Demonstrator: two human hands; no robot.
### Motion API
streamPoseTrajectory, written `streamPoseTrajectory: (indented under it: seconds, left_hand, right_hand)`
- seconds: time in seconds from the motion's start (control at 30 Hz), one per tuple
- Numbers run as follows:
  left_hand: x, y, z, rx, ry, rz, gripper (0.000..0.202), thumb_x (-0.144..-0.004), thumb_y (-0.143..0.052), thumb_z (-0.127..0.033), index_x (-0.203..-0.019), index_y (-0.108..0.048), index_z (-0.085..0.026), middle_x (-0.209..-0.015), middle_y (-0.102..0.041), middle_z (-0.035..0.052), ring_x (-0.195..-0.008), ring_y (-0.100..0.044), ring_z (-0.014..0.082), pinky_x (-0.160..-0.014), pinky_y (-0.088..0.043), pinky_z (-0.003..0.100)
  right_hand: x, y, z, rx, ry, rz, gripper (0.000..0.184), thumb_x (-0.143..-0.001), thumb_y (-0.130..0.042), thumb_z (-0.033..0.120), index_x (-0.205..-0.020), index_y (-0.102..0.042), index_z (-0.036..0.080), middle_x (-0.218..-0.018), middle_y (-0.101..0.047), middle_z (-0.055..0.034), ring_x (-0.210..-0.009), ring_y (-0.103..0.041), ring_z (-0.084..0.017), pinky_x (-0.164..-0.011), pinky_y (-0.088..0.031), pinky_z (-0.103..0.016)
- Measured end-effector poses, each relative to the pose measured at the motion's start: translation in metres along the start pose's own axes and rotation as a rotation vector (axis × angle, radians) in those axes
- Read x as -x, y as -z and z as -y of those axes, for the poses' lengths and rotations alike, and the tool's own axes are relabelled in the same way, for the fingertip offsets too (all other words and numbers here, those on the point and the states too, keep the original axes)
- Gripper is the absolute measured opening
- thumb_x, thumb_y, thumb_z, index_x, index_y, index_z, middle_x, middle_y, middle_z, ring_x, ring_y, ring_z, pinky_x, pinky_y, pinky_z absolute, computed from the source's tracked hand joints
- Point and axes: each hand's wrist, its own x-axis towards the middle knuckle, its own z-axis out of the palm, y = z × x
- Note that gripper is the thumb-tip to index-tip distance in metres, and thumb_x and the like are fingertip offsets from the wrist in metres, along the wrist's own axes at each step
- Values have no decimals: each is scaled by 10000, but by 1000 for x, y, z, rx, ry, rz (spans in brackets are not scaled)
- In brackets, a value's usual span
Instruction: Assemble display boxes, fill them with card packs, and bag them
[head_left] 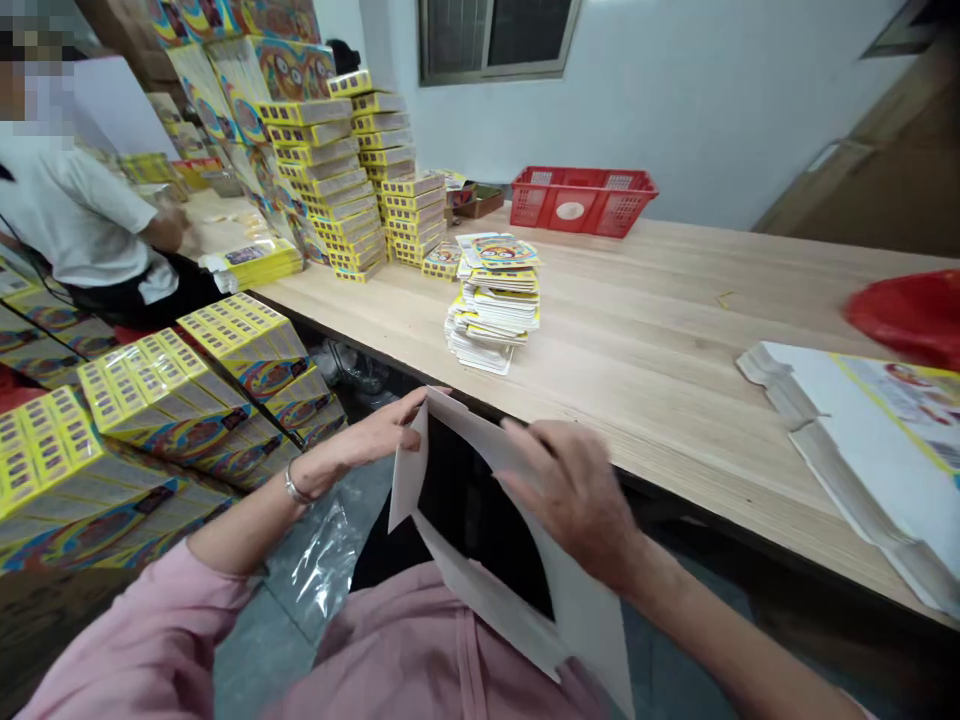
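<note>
An open white cardboard box [592, 640], partly folded, stands tilted in front of my body, and dark cloth shows through its opening. My left hand [382, 430], with a bracelet on the wrist, pinches the box at its upper left corner, by a side flap. On the opposite side my right hand [577, 495] curls its fingers over the right panel; they are slightly blurred. Beyond the box, a stack of flat printed cards or small cartons [495, 300] sits on the wooden table [637, 350]. Flat box blanks [862, 450] lie at the table's right end.
Tall stacks of yellow boxes [322, 190] stand at the back left. More packed boxes [165, 400] fill the left side. A red basket [581, 205] sits by the wall, and a red object [907, 315] lies far right. A co-worker [90, 210] is at the left.
</note>
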Motion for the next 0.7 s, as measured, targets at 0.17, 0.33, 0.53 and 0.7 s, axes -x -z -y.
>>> streamPoseTrajectory:
  seconds: [0.17, 0.33, 0.53, 0.7]
  left_hand:
    - [6, 4, -33, -201, 7, 320, 775, -664, -539, -161, -1432, -490, -254, -1474, -520, -6, -1408, -366, 304, -1151, -298, 362]
    - [-20, 8, -18, -174, 47, 431, 810, -602, -554, -155, -1409, -519, -213, -1466, -538, 25, -1346, -449, 293, -1101, -366, 353]
    - [-35, 17, 3, -96, 108, 481, 817, -610, -558, -169, -1423, -510, -236, -1396, -596, 23, -1205, -553, 249, -898, -473, 279]
    - [-35, 23, 3, -183, 109, 462, 791, -653, -582, -228, -1440, -497, -231, -1408, -582, 27, -1192, -554, 242, -887, -460, 264]
  right_hand:
    - [1, 33, -25, 184, -72, 179, 339, -978, -514, 239, -1295, -578, 140, -1176, -700, -166, -1065, -669, -301, -863, -531, -407]
    - [-19, 40, -34, 261, -39, 582, 228, -949, -457, 113, -1029, -660, 181, -903, -756, -73, -789, -704, -221, -603, -456, -284]
    - [-30, 31, -21, 450, 281, 679, 286, -872, -423, -34, -974, -622, 145, -825, -718, -118, -724, -677, -242, -577, -394, -306]
    - [-17, 24, -9, 369, 375, 674, 331, -948, -333, 28, -1088, -615, 132, -789, -693, -113, -657, -652, -227, -539, -405, -314]
